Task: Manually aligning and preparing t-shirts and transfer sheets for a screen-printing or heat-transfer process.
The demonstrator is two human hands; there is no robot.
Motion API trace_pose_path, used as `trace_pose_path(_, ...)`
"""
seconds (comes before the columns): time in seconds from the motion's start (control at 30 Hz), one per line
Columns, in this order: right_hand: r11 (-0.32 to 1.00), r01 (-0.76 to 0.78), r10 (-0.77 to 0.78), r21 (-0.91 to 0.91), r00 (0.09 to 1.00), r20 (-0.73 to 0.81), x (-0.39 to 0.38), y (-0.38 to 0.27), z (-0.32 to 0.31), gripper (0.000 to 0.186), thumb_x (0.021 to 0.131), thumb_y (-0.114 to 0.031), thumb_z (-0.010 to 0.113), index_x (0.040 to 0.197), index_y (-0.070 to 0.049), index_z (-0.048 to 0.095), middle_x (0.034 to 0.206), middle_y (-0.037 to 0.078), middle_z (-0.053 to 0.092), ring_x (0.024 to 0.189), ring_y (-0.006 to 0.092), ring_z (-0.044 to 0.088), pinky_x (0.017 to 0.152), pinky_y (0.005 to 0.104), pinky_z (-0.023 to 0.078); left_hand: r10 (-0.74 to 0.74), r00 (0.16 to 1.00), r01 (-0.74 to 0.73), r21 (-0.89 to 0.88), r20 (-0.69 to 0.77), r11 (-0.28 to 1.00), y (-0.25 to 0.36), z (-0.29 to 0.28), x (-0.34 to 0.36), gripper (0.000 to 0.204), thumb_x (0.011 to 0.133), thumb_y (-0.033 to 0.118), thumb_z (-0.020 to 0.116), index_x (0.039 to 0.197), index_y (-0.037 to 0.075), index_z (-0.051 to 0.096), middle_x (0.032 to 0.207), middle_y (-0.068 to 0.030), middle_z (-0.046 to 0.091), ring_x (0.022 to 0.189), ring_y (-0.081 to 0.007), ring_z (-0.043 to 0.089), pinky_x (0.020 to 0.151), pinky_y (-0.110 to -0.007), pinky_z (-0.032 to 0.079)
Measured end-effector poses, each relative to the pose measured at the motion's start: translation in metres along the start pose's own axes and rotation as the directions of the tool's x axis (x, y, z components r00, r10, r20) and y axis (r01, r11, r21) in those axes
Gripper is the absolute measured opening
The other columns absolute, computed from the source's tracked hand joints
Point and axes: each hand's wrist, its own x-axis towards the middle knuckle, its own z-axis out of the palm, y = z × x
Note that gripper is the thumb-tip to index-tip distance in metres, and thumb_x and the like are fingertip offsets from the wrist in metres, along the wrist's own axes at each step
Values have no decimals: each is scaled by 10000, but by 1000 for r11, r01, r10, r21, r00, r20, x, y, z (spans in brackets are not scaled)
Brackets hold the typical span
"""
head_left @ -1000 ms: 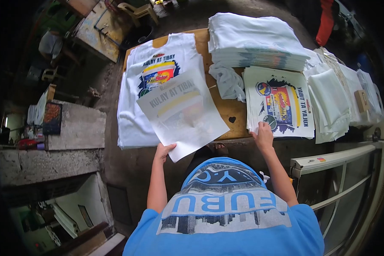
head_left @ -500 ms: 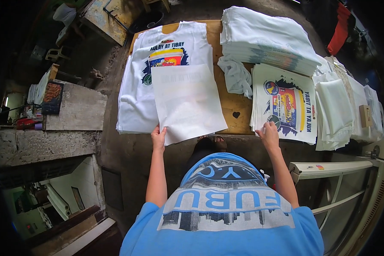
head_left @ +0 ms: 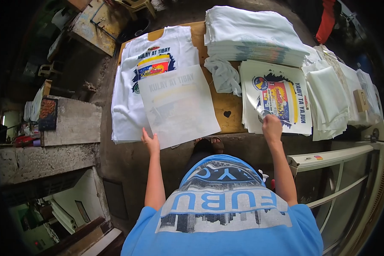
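Observation:
A white shirt panel (head_left: 128,106) with a bucket print lies on a pile at the table's left. Across its lower right rests a pale paper sheet (head_left: 183,113), faint print showing on it, its near corner past the table edge. Beside that sheet's lower left edge is my left hand (head_left: 151,143), thumb and fingers apart; whether it still touches the paper is hard to tell. My right hand (head_left: 272,128) pinches the near left corner of the top printed sheet (head_left: 296,91) on the right-hand stack. This sheet's bucket print is mirrored, and its left edge bends up slightly.
A tall stack of folded white cloth (head_left: 251,32) stands at the back of the brown table (head_left: 234,115). A crumpled white cloth (head_left: 224,74) lies before it. More white cloth (head_left: 328,98) and a small brown box (head_left: 361,100) are at the right. A white-framed cabinet (head_left: 333,155) stands nearby.
My left hand's fingers have parted at the pale sheet's edge, and faint print now shows more clearly on it. My right hand has closed on the printed sheet's corner, lifting its edge.

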Motion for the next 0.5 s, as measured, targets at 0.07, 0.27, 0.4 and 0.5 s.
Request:
trace_pose_path(0.07,994,-63,81,91,976,-201,5,-11,-33,111,768,-92,532,696,-8,546,721,133,549,686,326,551,603,402,438,95,991,-58,321,-99,945,26,6,-10,402,772,40,557,1165,15,478,1017,-95,548,920,-187,507,837,-324,406)
trace_pose_path(0.27,815,138,38,563,957,-289,14,-73,-79,75,761,-11,546,703,27,518,715,157,536,652,342,538,575,400,419,57,252,476,-175,966,862,156,51,-93,380,922,363,381,1070,58,552,1002,-74,599,966,-163,552,793,-294,438)
trace_pose_path(0.4,944,153,-104,291,979,-177,20,-85,-52,90,769,-31,526,699,24,512,708,167,524,659,357,548,579,421,429,53,-95,698,29,994,716,207,85,-131,594,914,507,239,1205,34,449,1084,-119,555,953,-186,542,826,-297,441)
trace_pose_path(0.5,964,158,-132,216,983,-128,6,-82,-21,74,741,-15,540,675,18,530,694,178,523,646,355,540,583,413,424,49,-164,796,103,985,597,202,98,-124,627,895,544,248,1226,40,418,1076,-120,552,940,-195,552,810,-312,460)
